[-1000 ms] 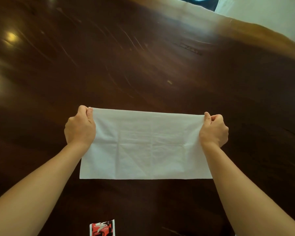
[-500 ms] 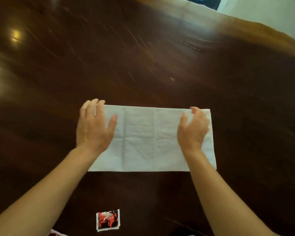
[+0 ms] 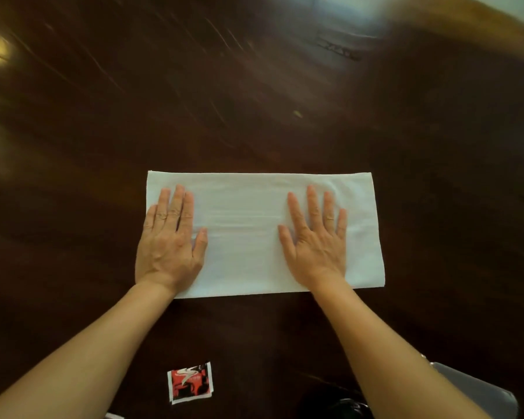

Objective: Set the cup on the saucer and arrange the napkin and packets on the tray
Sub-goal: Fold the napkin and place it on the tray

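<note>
A white napkin (image 3: pixel 242 234), folded into a long rectangle, lies flat on the dark wooden table (image 3: pixel 254 101). My left hand (image 3: pixel 170 237) rests palm down on its left end, fingers spread. My right hand (image 3: pixel 315 237) presses flat on its right half, fingers apart. Neither hand holds anything. A red, black and white packet (image 3: pixel 190 382) lies on the table near me, between my forearms. The corner of another packet (image 3: pixel 114 415) shows at the bottom edge. No cup or saucer can be seen.
A grey flat edge (image 3: pixel 478 391), perhaps the tray, juts in at the bottom right behind my right forearm. A dark object (image 3: pixel 345 406) sits at the bottom edge beside it. The table's far edge (image 3: pixel 481 22) runs across the top right, blurred.
My hands let go of the napkin's top corners, laid it down on the table and now press flat on it. The view has tilted down a little.
</note>
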A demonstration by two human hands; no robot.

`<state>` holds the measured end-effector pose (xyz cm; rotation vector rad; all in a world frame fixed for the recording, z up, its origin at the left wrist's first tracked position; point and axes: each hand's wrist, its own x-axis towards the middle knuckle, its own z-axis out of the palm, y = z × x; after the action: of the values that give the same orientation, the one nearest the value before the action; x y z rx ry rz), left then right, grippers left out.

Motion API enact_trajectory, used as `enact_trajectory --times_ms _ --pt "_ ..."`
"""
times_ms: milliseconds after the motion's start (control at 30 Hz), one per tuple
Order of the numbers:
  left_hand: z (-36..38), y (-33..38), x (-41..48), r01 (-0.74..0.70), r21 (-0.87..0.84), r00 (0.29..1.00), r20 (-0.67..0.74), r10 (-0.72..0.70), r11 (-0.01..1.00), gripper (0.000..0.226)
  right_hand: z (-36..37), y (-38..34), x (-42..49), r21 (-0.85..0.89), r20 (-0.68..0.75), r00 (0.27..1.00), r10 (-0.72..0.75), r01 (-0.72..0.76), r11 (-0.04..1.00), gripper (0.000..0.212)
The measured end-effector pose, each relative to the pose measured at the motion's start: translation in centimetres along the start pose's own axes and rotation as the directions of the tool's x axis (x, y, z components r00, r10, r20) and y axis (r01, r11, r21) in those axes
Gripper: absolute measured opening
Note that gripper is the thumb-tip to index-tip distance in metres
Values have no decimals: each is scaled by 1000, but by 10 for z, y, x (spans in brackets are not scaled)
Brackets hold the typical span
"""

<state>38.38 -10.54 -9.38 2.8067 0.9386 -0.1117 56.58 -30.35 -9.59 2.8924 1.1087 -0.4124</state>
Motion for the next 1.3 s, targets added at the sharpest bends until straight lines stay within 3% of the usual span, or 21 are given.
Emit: enact_trajectory --times_ms 100,200,700,800,900,967,1000,1067,1100,1133,1200,1300 --pt "1 0 -1 0 5 1000 -15 0 1000 72 -6 51 -1 -16 -9 994 107 -107 994 67" --pt "4 -2 0 12 13 999 -36 -11 1000 72 -8 73 2 -20 -20 994 112 -112 993 66" --pt "7 -3 2 22 13 999 -43 -22 1000 74 -3 72 2 -20 -96 986 136 -138 990 67" --pt "6 0 -1 17 17 1000 -13 -17 1000 74 -5 72 5 -61 -29 986 164 -166 984 69" --pt "-2 2 -1 -8 0 997 73 8 1000 74 -22 57 7 -56 95 948 303 -299 953 73" --pt "-13 3 -1 14 -33 990 139 -9 999 74 -35 31 -2 144 98 875 473 -483 864 76" --pt "-19 3 1 14 -62 990 142 -5 998 73 -39 16 -11 315 67 809 584 -573 757 75" --pt "-36 4 10 -13 -169 995 93 29 986 64 -40 -21 -42 612 14 644 765 -610 503 63" --pt "-45 5 17 -83 -222 994 45 95 972 57 -36 -44 -61 679 -23 591 806 -583 447 55" --pt "-53 5 25 -211 -241 976 -7 216 947 50 -30 -69 -80 720 -39 571 820 -553 419 51" --pt "-63 12 46 -511 -201 858 -51 512 836 42 -14 -111 -105 788 3 577 817 -505 353 50" --pt "-67 31 88 -700 -120 704 53 709 704 48 10 -144 -115 806 52 543 838 -518 285 54"
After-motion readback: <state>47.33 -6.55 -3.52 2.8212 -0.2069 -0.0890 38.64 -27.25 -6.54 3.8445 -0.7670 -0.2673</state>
